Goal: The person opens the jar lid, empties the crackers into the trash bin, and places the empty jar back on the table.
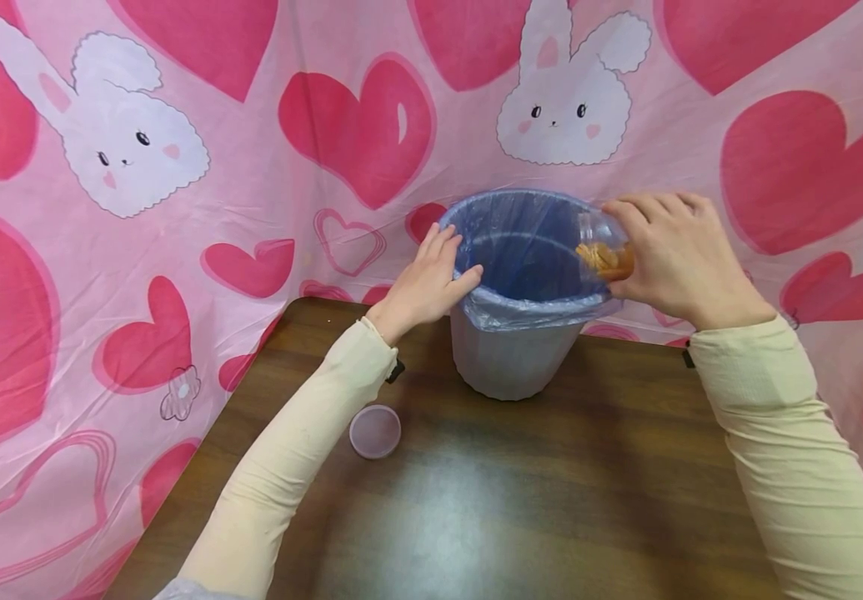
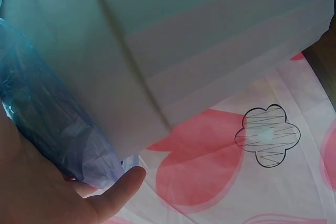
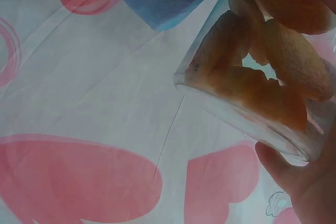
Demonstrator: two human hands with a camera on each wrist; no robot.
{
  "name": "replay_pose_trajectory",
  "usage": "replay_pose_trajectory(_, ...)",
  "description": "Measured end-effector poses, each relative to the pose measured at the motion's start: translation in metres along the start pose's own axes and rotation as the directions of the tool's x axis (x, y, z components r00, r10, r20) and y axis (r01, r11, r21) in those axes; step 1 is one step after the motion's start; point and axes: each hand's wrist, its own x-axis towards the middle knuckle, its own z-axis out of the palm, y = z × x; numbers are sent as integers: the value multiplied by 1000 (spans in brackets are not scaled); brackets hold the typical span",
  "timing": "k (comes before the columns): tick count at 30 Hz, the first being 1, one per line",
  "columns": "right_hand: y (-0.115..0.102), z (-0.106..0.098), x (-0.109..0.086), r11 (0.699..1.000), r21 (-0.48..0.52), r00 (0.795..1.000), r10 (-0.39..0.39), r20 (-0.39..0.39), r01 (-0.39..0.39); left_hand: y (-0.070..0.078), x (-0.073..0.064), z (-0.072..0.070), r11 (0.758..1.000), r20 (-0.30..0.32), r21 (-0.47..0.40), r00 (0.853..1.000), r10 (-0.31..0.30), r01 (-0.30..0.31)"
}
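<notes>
A bin (image 1: 514, 350) with a blue plastic liner (image 1: 521, 258) folded over its rim stands upright on the table. My left hand (image 1: 427, 279) rests on the rim's left side, thumb spread from the other fingers, touching the liner. In the left wrist view the thumb (image 2: 118, 192) shows beside the liner (image 2: 63, 129). At the right rim my right hand (image 1: 674, 254) grips a clear jar (image 1: 596, 221), tilted with its mouth toward the bin's inside. Several golden-brown, chip-like pieces (image 3: 260, 93) lie inside the jar.
A round, translucent lid (image 1: 375, 432) lies flat on the dark wooden table (image 1: 551, 500), near the left forearm. Behind the bin hangs a pink cloth (image 1: 356, 33) with hearts and rabbits, close to the table's back and left edges.
</notes>
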Motion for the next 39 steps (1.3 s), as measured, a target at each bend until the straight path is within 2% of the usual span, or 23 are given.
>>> replay_pose_trajectory(20, 3, -3, -1, 1000, -20, 997, 24, 76, -22, 0, -1, 0, 1000, 6, -3, 1000, -7, 7)
replay_pose_trajectory(39, 3, -3, -1, 1000, -7, 999, 21, 44, -21, 0, -1, 0, 1000, 2, -8, 1000, 2, -2)
